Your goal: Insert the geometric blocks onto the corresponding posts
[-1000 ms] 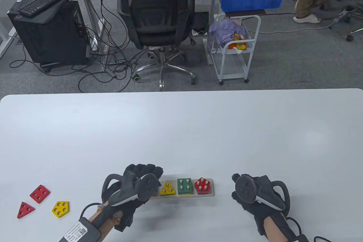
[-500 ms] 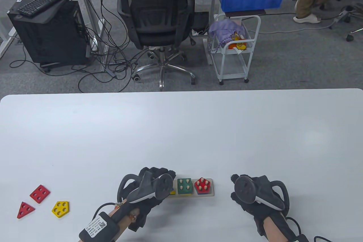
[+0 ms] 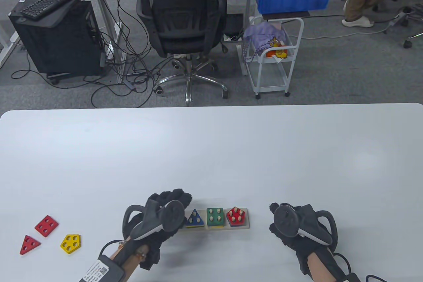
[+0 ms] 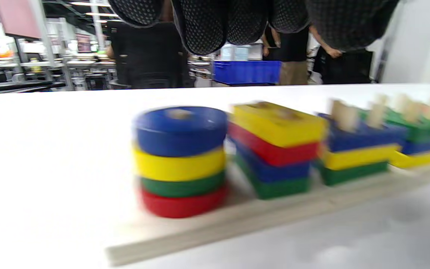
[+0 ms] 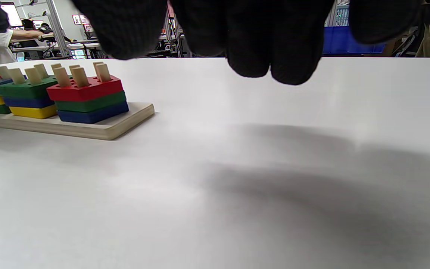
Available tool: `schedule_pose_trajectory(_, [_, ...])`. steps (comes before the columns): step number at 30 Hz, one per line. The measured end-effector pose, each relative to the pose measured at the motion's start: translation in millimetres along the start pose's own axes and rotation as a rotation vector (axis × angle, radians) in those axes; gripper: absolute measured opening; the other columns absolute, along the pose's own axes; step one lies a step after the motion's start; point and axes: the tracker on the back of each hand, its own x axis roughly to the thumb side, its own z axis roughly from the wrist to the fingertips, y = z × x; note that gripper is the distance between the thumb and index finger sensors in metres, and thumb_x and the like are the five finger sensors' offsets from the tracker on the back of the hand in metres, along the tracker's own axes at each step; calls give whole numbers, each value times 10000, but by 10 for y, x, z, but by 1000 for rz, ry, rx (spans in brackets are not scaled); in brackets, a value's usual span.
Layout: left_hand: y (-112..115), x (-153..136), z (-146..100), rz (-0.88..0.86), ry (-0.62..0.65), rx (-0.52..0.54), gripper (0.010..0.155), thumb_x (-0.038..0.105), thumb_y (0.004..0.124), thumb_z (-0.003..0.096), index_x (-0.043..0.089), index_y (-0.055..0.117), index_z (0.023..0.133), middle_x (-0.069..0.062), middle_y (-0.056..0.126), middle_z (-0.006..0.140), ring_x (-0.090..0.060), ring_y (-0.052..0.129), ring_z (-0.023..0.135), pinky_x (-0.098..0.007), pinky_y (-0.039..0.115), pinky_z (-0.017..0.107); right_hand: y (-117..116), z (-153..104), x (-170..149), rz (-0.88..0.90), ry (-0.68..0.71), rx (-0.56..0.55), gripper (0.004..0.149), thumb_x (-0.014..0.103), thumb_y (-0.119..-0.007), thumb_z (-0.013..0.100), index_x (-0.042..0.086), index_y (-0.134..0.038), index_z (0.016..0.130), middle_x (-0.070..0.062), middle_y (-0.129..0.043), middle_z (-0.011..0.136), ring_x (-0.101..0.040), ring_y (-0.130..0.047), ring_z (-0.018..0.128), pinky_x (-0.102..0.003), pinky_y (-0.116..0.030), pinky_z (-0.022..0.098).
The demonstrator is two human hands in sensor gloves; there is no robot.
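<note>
Hovering left hand point(image 3: 158, 219) beside blue triangle point(image 3: 194, 219)

Glossy painted blocks point(image 4: 179, 130) sit on a pale, matt wooden base point(image 5: 99, 129).

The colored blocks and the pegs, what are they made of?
The blocks look like painted wood: solid color, slight sheen, crisp edges. The pegs and base board seem bare wood, pale tan. Plastic blocks cannot be ruled out.
</note>
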Motion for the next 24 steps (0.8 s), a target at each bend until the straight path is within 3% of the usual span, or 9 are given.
schedule_pose_trajectory(6, [3, -956, -295, -47, -250, -65, 639, 499, 801, 458, 394, 602, 1056, 72, 639, 1181, -209, 746, 1066, -540, 579, 796, -6, 7, 14, -4, 3, 4, 616, 460, -733, 477, 172, -642, 1014, -175, -755, 1003, -435, -822, 855, -708, -636, 595])
schedule_pose_trajectory(11, [126, -1482, -567, -41, -398, -117, 621, 493, 807, 457, 390, 631, 1044, 71, 676, 1164, -206, 779, 1041, -538, 593, 788, -7, 6, 13, -3, -1, 9, 618, 461, -734, 476, 172, -642, 1014, -173, -755, 1003, -435, -820, 857, -708, -636, 596])
schedule_pose_trajectory(19, [434, -1865, -740, -42, -610, -364, 711, 519, 813, 454, 388, 540, 1097, 49, 569, 1227, -270, 721, 1085, -561, 568, 795, -15, 3, 31, -8, 0, 22, 613, 459, -733, 479, 174, -642, 1013, -172, -756, 1003, -433, -822, 855, -707, -637, 596])
schedule_pose_trajectory(24, [550, -1933, -753, 71, -683, -386, 731, 503, 839, 441, 390, 535, 1096, 57, 544, 1233, -266, 684, 1110, -566, 556, 800, -14, 2, 32, -8, 0, 23, 613, 459, -733, 479, 172, -643, 1013, -174, -756, 1002, -434, -822, 855, -707, -638, 595])
